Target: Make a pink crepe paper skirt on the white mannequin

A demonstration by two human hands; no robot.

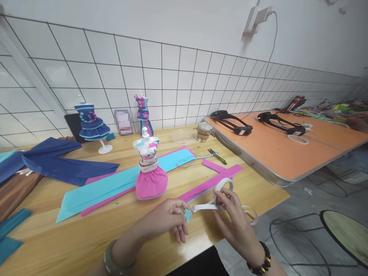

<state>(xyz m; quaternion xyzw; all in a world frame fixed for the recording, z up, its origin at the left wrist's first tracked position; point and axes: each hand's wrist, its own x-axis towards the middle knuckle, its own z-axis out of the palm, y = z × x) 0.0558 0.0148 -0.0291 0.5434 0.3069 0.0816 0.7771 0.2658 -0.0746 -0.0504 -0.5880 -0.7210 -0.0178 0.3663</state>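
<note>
My right hand (234,218) holds a white roll of tape (223,188) over the near edge of the wooden table (86,237). A strip of tape (204,207) runs from the roll to my left hand (168,220), whose fingertips pinch its free end together with a small light-blue paper scrap (188,215). Just beyond my hands stands a small mannequin (149,168) in a pink paper skirt and patterned top. Long pink paper strips (209,183) and a light-blue paper sheet (115,186) lie flat around it.
Two more dressed mannequins (91,124) (143,115) stand at the tiled wall. Dark-blue paper (63,163) lies left. Scissors (217,156) and a glass jar (204,131) sit mid-table. An orange folding table (287,145) to the right carries black headsets (232,122). A round stool (345,234) stands at lower right.
</note>
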